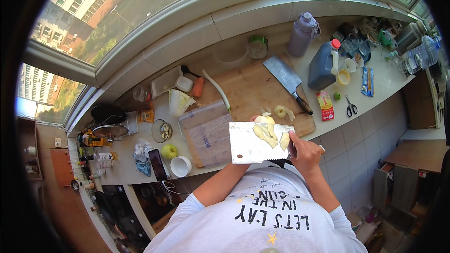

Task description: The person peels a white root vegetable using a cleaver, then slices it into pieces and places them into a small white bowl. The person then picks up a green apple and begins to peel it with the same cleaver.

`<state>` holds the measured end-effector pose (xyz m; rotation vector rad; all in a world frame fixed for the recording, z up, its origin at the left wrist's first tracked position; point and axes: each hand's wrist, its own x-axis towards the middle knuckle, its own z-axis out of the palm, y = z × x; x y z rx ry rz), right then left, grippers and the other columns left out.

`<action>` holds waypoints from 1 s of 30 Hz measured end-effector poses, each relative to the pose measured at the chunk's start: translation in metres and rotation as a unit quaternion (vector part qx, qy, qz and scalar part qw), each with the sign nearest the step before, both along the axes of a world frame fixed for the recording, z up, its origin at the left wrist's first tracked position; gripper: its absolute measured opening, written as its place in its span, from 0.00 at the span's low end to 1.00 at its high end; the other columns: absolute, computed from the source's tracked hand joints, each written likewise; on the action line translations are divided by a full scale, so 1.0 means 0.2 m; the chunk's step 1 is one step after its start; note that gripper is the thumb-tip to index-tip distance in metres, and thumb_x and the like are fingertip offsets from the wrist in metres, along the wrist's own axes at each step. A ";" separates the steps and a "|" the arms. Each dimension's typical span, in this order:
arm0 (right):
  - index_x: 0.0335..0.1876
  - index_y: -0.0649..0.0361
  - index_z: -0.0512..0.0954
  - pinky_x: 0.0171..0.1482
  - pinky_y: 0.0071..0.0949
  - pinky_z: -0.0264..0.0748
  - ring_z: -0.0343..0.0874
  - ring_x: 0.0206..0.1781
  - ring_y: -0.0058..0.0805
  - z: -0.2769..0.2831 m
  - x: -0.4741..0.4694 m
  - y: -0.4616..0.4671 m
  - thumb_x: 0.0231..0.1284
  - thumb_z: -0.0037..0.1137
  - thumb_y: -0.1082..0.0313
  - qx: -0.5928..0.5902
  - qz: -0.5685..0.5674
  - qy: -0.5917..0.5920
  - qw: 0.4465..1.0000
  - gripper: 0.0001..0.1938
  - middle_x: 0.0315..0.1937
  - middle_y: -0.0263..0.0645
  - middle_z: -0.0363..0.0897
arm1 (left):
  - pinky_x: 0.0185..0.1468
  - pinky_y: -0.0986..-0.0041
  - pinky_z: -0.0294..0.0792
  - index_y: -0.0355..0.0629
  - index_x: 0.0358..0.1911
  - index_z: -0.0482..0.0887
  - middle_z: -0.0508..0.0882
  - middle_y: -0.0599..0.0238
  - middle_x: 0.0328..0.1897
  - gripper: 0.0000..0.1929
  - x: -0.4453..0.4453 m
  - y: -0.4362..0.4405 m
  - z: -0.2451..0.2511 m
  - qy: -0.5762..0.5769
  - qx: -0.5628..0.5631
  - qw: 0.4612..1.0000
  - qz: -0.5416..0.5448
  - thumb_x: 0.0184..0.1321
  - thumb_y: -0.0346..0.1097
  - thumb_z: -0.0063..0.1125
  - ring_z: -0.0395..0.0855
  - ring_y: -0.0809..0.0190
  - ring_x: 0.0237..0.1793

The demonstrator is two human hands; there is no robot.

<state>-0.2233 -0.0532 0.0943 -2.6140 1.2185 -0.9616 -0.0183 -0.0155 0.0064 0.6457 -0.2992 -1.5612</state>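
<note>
My right hand (305, 154) grips a wide metal blade (246, 146) with a serrated section along its near edge. Strips of pale yellow-green peel (264, 135) lie on its flat face. Just beyond the blade's far edge shows a pale peeled fruit (264, 120), held by my left hand (254, 117), which is mostly hidden behind the blade. On the wooden cutting board (242, 84) beyond lie another peeled-looking fruit (280, 111) with peel beside it, a cleaver (284, 73) and a long white-green stalk (216, 86).
Left of the board are a green apple (169, 151), a white bowl (181, 166), a phone (158, 164), a glass bowl (162, 131) and cabbage (179, 102). To the right stand a large jug (321, 66) and a purple bottle (302, 37), with scissors (351, 106) near the counter edge.
</note>
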 end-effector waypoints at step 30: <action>0.57 0.51 0.86 0.35 0.41 0.82 0.89 0.33 0.43 -0.33 -0.21 -0.01 0.52 0.67 0.75 0.173 -0.099 0.008 0.980 0.23 0.33 0.41 0.89 | 0.69 0.59 0.74 0.56 0.72 0.60 0.70 0.66 0.73 0.44 0.09 -0.01 -0.03 -0.057 0.026 0.991 -0.120 0.62 0.68 0.70 0.73 0.61 0.71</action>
